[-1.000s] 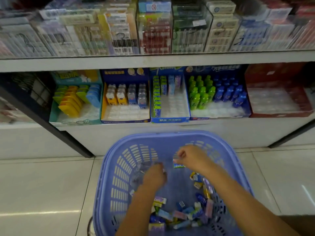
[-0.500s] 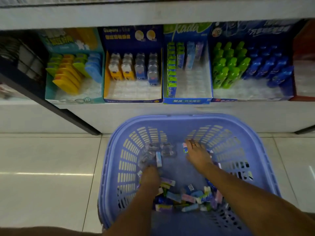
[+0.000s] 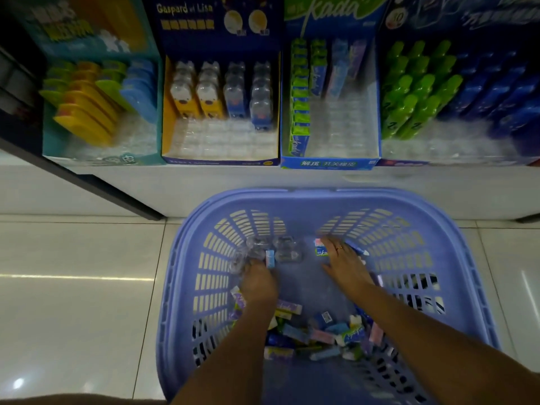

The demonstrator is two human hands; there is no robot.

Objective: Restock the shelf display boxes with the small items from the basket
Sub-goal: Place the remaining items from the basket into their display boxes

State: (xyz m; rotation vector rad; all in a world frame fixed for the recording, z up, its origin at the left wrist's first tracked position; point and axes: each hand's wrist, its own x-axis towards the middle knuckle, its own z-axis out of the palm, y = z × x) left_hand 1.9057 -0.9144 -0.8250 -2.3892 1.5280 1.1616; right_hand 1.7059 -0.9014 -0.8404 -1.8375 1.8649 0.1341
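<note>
Floor: glossy pale tiles (image 3: 73, 258), with a strip of ceiling light reflected at the left. Low white shelf (image 3: 263, 182) runs along the far side, carrying four open cardboard display boxes side by side, each touching the next.

Left to right:
- teal box (image 3: 73, 30), yellow, green and blue flat pieces at the back, clear tray bare in front
- navy "Gaspard et Lisa" box (image 3: 216, 24), four rows of clear bear-topped items, front slots unfilled
- blue and green "kada" box (image 3: 327, 163), one full column of green packets down its left side, a few more at the back
- dark blue box (image 3: 467, 19), green and blue bottle-shaped items

Lavender slatted plastic basket (image 3: 321, 197) stands on the floor just before the shelf. Small pastel packets (image 3: 321, 334) lie heaped at its near end; a cluster of clear plastic blister pieces (image 3: 263, 247) sits at the far end.

Left hand (image 3: 258, 280): back facing up, fingers curled down at the clear pieces and a small blue-and-pink packet (image 3: 269, 258). Cannot tell whether it pinches the packet.

Right hand (image 3: 344, 264): fingers straight and slightly spread, ring on one finger, fingertips resting on a small blue and green packet (image 3: 320, 249) against the far wall of the basket.
</note>
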